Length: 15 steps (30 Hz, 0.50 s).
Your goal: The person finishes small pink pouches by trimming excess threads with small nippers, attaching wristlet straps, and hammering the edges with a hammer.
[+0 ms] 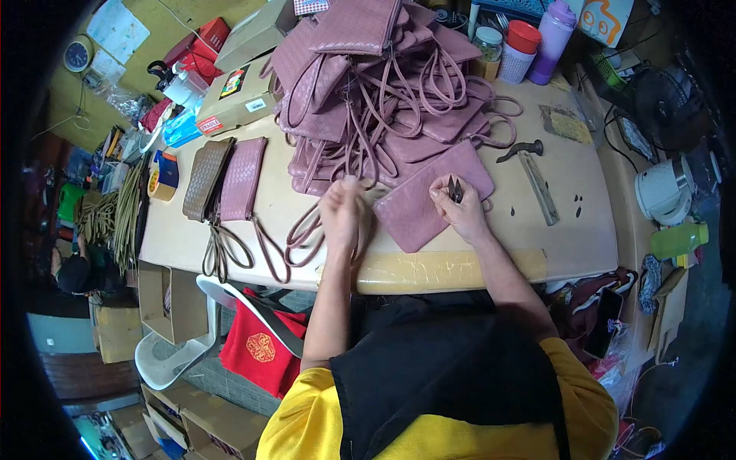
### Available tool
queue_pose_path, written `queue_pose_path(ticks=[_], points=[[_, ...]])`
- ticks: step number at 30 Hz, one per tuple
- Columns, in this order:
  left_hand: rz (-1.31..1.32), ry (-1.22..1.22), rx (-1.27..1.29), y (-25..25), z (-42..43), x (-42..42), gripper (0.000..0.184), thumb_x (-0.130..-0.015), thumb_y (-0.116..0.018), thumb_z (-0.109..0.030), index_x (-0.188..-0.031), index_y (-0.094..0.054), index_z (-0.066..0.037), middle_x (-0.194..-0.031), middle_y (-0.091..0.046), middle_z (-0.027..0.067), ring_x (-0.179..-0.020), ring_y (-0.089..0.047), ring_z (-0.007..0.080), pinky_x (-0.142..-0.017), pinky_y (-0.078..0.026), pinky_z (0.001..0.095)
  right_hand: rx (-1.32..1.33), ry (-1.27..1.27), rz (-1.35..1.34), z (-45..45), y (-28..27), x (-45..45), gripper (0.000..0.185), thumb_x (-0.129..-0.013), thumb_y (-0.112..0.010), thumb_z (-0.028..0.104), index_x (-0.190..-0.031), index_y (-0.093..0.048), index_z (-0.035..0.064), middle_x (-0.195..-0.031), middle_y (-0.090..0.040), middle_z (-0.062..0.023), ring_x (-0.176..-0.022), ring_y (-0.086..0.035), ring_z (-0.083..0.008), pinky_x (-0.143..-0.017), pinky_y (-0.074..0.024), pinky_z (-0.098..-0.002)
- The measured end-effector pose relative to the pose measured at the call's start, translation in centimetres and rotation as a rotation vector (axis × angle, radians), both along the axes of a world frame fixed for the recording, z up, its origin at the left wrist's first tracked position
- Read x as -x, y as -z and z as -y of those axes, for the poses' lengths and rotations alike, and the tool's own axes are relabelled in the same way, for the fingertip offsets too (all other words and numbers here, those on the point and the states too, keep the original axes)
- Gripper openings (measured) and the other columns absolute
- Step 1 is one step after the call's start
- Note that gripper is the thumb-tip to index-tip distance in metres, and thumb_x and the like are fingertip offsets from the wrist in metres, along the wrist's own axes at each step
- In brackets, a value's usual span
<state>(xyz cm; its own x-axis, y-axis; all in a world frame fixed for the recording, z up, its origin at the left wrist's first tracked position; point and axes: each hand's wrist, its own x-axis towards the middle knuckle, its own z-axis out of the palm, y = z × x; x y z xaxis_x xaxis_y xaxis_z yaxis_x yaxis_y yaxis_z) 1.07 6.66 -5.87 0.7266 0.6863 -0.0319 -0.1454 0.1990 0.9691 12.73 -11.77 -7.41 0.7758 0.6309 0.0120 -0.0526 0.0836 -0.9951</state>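
Note:
A flat pink pouch lies slanted on the table in front of me. Over its right part, my right hand is closed around small dark snips, whose tips point up. Left of the pouch, my left hand is raised with its fingers curled together and slightly blurred; what they hold, if anything, is too small to make out. Beside that hand, a looped pink strap lies on the table. A large heap of pink pouches with wrist straps rises just beyond both hands.
At left lie a brown pouch and a pink woven pouch. A hammer rests at right. Behind stand a cardboard box, a glass jar and a purple bottle. A person is at far left.

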Motion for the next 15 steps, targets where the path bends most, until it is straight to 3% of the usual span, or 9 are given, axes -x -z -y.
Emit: queue_pose_path(ticks=[3,5,6,8,12,14,15], points=[[-0.002,0.054,0.036,-0.7,-0.9,1.4,0.018,-0.086,-0.065,-0.012,-0.072,-0.064,-0.001,-0.068,-0.057,0.0005,-0.057,-0.046,0.0063,-0.054,-0.037,0.0205,0.015,0.001,0.066,-0.3,0.3,0.1,0.006,-0.088,-0.059,0.009,-0.084,-0.056,0.0047,-0.061,-0.050,0.0043,-0.053,-0.046,-0.0034,-0.048,-0.0357,-0.0201],[-0.132,0.033,-0.813,-1.6,0.6,0.9,0.015,-0.079,-0.072,-0.014,-0.083,-0.070,0.000,-0.069,-0.056,0.0026,-0.061,-0.049,0.0072,-0.054,-0.040,0.0207,0.020,0.002,0.108,-0.4,0.4,0.4,0.005,-0.087,-0.059,0.008,-0.084,-0.056,0.0046,-0.062,-0.050,0.0041,-0.053,-0.046,-0.0034,-0.048,-0.0358,-0.0202],[-0.253,0.067,-0.885,-2.4,1.4,0.9,0.026,-0.073,-0.074,-0.010,-0.098,-0.070,-0.002,-0.078,-0.060,0.0090,-0.071,-0.055,0.0149,-0.064,-0.045,0.0259,0.036,-0.008,0.115,-0.5,0.3,0.4,0.005,-0.087,-0.059,0.007,-0.084,-0.056,0.0043,-0.062,-0.050,0.0043,-0.054,-0.045,-0.0031,-0.048,-0.0355,-0.0201],[-0.164,0.028,-1.174,-1.7,1.7,0.1,0.021,-0.073,-0.073,-0.011,-0.091,-0.070,-0.001,-0.080,-0.061,0.0123,-0.071,-0.057,0.0223,-0.064,-0.045,0.0306,0.055,-0.017,0.123,-0.4,0.4,0.5,0.005,-0.087,-0.059,0.007,-0.084,-0.056,0.0041,-0.062,-0.049,0.0046,-0.054,-0.044,-0.0029,-0.049,-0.0352,-0.0200],[-0.269,0.045,-1.202,-1.5,2.1,-0.6,0.016,-0.074,-0.072,-0.012,-0.084,-0.069,0.000,-0.079,-0.062,0.0141,-0.069,-0.058,0.0279,-0.062,-0.044,0.0350,0.067,0.017,0.214,-0.5,0.7,0.8,0.005,-0.087,-0.059,0.005,-0.090,-0.056,0.0029,-0.061,-0.043,0.0057,-0.056,-0.039,-0.0029,-0.052,-0.0333,-0.0192],[-0.263,0.061,-1.038,-1.4,2.4,-0.4,0.015,-0.076,-0.070,-0.013,-0.077,-0.066,0.001,-0.071,-0.060,0.0138,-0.064,-0.057,0.0284,-0.059,-0.042,0.0357,0.041,0.044,0.242,-0.4,0.4,0.9,0.008,-0.087,-0.059,0.005,-0.094,-0.055,0.0024,-0.062,-0.041,0.0056,-0.057,-0.037,-0.0030,-0.053,-0.0327,-0.0191],[-0.286,0.090,-0.992,-1.3,2.5,0.0,0.018,-0.082,-0.067,-0.016,-0.074,-0.064,0.000,-0.063,-0.060,0.0086,-0.057,-0.055,0.0219,-0.056,-0.041,0.0307,0.081,0.044,0.292,-0.1,0.1,1.0,0.011,-0.087,-0.058,0.004,-0.097,-0.054,0.0021,-0.062,-0.041,0.0048,-0.056,-0.037,-0.0036,-0.053,-0.0326,-0.0195]])
